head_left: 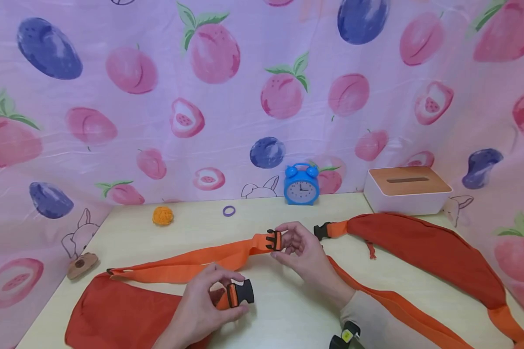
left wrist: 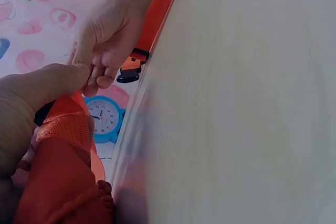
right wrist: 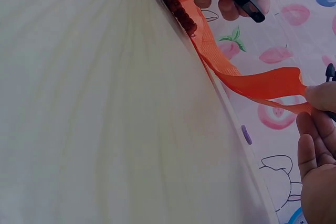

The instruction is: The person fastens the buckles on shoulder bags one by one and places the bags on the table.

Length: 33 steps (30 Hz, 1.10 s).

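A red waist bag (head_left: 118,310) lies at the left front of the table, partly behind my left forearm. My left hand (head_left: 196,308) pinches its black socket buckle half (head_left: 245,292) on a short orange end; the same half shows dark in the right wrist view. With fingertips and thumb, my right hand (head_left: 305,259) holds the black pronged buckle half (head_left: 272,240) at the end of the long orange strap (head_left: 188,264). The two halves are apart, the pronged one farther back and to the right. In the left wrist view, the left thumb covers most of the socket half.
A second red waist bag (head_left: 423,247) lies at the right with its orange strap (head_left: 388,295) and a black buckle end (head_left: 320,231). Along the back stand a blue alarm clock (head_left: 301,186), a tissue box (head_left: 408,194), a purple ring (head_left: 229,211) and an orange yarn ball (head_left: 162,216). A brown plush piece (head_left: 82,265) sits left.
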### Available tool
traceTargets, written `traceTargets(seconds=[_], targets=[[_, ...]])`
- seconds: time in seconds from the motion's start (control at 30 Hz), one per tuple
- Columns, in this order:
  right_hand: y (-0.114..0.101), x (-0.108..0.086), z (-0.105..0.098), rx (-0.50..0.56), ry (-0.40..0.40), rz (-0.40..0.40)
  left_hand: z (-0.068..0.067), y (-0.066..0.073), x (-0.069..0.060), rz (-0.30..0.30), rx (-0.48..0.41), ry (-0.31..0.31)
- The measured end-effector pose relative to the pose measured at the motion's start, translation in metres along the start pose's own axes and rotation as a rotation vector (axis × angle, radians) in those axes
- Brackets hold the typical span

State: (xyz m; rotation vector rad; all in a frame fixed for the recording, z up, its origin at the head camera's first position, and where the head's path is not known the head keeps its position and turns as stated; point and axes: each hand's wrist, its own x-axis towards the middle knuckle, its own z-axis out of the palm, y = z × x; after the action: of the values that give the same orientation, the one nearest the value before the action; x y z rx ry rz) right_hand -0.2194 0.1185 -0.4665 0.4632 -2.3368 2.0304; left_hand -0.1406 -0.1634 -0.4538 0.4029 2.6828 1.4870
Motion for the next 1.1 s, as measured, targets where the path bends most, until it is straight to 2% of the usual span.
traceTargets(seconds=[0.2,0.33,0.6,0.87,1.1], targets=[[0.0,0.0,0.0,0.025,-0.03,-0.013,-0.004,0.003,0.007,0.073,0.111,0.079],[0.0,-0.001,0.0,0.033,-0.042,-0.02,-0.006,0.006,0.015,0.133,0.145,0.117],[0.0,-0.002,-0.001,0.052,-0.057,-0.037,-0.006,0.009,0.029,0.235,0.144,0.187],[0.001,-0.001,-0.001,0.061,-0.119,-0.072,0.002,0.009,0.038,0.316,0.132,0.251],[0.002,-0.001,0.001,0.068,-0.185,-0.116,0.004,0.006,0.039,0.35,0.12,0.267]])
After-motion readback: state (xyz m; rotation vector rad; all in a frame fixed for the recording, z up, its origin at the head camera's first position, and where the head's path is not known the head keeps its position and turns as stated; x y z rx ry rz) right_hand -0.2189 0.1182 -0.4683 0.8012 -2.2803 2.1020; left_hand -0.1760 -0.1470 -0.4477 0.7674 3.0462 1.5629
